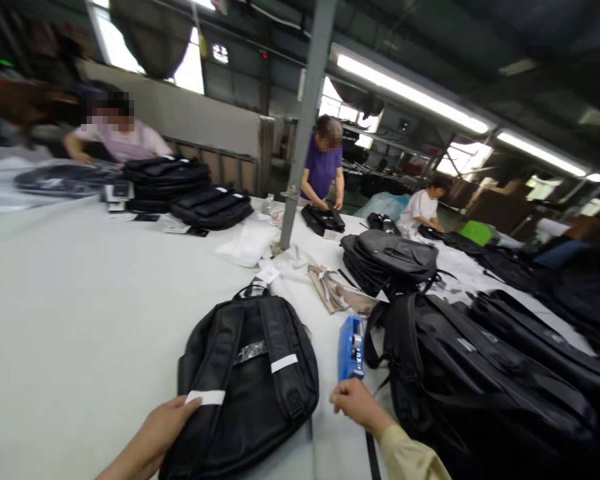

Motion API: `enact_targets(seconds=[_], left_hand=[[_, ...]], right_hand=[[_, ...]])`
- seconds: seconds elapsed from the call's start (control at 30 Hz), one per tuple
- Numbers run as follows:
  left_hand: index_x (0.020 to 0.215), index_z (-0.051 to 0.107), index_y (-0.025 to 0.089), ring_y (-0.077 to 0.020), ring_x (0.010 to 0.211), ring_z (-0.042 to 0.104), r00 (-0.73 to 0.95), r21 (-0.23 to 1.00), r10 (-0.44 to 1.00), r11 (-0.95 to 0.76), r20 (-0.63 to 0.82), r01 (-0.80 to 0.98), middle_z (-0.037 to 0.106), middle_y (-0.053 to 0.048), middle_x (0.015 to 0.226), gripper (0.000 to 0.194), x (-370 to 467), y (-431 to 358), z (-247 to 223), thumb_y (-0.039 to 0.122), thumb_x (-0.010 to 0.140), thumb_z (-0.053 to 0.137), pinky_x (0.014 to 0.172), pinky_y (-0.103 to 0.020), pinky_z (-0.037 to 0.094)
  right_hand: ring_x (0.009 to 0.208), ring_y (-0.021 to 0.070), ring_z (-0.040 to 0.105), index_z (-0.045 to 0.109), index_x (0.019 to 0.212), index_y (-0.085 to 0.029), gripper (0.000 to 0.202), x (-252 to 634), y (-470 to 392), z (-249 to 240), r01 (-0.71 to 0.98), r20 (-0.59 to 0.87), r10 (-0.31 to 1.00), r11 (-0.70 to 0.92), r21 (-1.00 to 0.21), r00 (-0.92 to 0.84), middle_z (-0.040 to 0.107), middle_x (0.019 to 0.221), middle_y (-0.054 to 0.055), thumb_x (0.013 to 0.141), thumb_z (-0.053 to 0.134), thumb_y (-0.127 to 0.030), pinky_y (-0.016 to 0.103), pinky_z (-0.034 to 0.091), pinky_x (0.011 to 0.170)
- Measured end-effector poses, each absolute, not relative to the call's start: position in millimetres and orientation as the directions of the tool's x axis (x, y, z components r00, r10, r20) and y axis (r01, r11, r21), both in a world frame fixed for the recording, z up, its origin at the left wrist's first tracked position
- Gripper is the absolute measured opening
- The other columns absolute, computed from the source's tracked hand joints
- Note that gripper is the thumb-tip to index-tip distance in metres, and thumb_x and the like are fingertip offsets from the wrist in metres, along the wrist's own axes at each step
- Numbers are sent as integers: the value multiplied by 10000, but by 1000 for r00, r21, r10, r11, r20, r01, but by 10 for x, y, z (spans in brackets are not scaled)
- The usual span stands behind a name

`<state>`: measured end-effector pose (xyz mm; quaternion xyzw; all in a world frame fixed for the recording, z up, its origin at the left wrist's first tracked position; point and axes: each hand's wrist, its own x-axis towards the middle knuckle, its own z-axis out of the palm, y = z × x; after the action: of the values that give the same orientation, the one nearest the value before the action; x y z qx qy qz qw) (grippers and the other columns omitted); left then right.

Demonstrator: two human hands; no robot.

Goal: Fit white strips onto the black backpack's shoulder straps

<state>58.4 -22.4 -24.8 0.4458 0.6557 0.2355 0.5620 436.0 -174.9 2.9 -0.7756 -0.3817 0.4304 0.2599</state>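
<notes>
One backpack [247, 380] lies straps-up on the white table [80, 300] right in front of you, black, with white paper bands on its two shoulder straps and a carry loop at its far end; your left hand [155, 430] rests flat on its near left corner, fingers spread loosely over the strap beside the lower paper band, gripping nothing; your right hand [355, 403] sits just right of the backpack, fingers curled in at the near end of a blue tool [351, 348], touching or about to touch it; you cannot tell from here whether it is pinched. The blue tool lies on the table between the backpack and a heap of black bags [480, 373] that fills your right side; further black bags run along the right edge. One stack of dark grey bags [390, 263] sits beyond the heap, with beige strips [333, 293] and white paper [247, 247] lying near a grey post [305, 127] that rises from the table. Two low stacks of flat black bags [185, 190] stand at the far left. Three other people work at the far side: one in pink [117, 137] at the left, one in purple [324, 167] handling a black bag behind the post, one in white [423, 207] bent low to the right.
</notes>
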Motion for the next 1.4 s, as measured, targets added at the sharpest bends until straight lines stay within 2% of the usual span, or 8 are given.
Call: enact_targets(seconds=[0.13, 0.2, 0.27, 0.57, 0.87, 1.03, 1.27, 1.4], left_hand=[[741, 736, 176, -340, 807, 737, 60, 823, 857, 470, -512, 319, 788, -98, 748, 256, 536, -271, -322, 396, 622, 685, 727, -392, 574], [767, 745, 171, -335, 815, 730, 66, 830, 872, 435, -484, 348, 791, -92, 765, 295, 562, -309, -312, 420, 640, 651, 728, -387, 552], [764, 741, 173, -329, 813, 721, 73, 837, 888, 398, -455, 376, 786, -82, 754, 311, 580, -347, -295, 437, 655, 619, 725, -381, 529], [768, 726, 186, -298, 816, 703, 112, 862, 917, 310, -382, 400, 769, -58, 751, 345, 551, -395, -365, 485, 714, 562, 715, -345, 488], [739, 736, 185, -312, 793, 697, 152, 877, 908, 316, -390, 361, 768, -78, 731, 347, 520, -349, -347, 488, 690, 574, 720, -355, 484], [740, 749, 180, -314, 795, 695, 177, 877, 882, 373, -436, 301, 771, -73, 737, 358, 517, -340, -329, 502, 663, 616, 706, -353, 496], [698, 717, 159, -291, 699, 680, 130, 855, 853, 475, -505, 206, 712, -53, 636, 465, 568, -373, -337, 620, 695, 659, 609, -342, 508], [676, 710, 162, -296, 687, 680, 110, 838, 835, 518, -539, 168, 696, -41, 600, 439, 569, -355, -336, 600, 658, 721, 593, -341, 515]], right_hand=[[582, 106, 560, 750, 738, -193, 134, 3439, -1204, 259, 386, -395, 917, -347, -855, -49, 710, 697, -1, 797, 632, -209, 214, 409, 580], [590, 95, 547, 748, 710, -175, 153, 2972, -899, 301, 410, -320, 939, -245, -878, -124, 680, 657, -13, 795, 624, -201, 199, 400, 587], [574, 91, 528, 740, 679, -163, 150, 2618, -639, 280, 453, -348, 926, -250, -856, -147, 630, 590, -25, 781, 631, -179, 190, 388, 570], [566, 105, 549, 752, 667, -145, 129, 2229, -251, 70, 636, -503, 858, -329, -698, -108, 633, 554, -8, 747, 690, -225, 194, 371, 529], [568, 150, 605, 770, 672, -166, 102, 2139, -223, 0, 728, -510, 860, -357, -585, 11, 671, 570, 24, 679, 671, -191, 228, 395, 520], [633, 192, 661, 756, 648, -173, 202, 2156, -215, -121, 767, -510, 859, -355, -534, 43, 711, 626, 64, 681, 737, -372, 244, 417, 521], [816, 243, 707, 693, 553, -175, 305, 2144, -105, -142, 847, -496, 868, -259, -465, -7, 721, 660, 98, 694, 738, -442, 253, 480, 667], [811, 274, 704, 690, 574, -153, 404, 2252, -168, -150, 872, -472, 881, -242, -426, 14, 726, 707, 144, 671, 751, -540, 286, 474, 653]])
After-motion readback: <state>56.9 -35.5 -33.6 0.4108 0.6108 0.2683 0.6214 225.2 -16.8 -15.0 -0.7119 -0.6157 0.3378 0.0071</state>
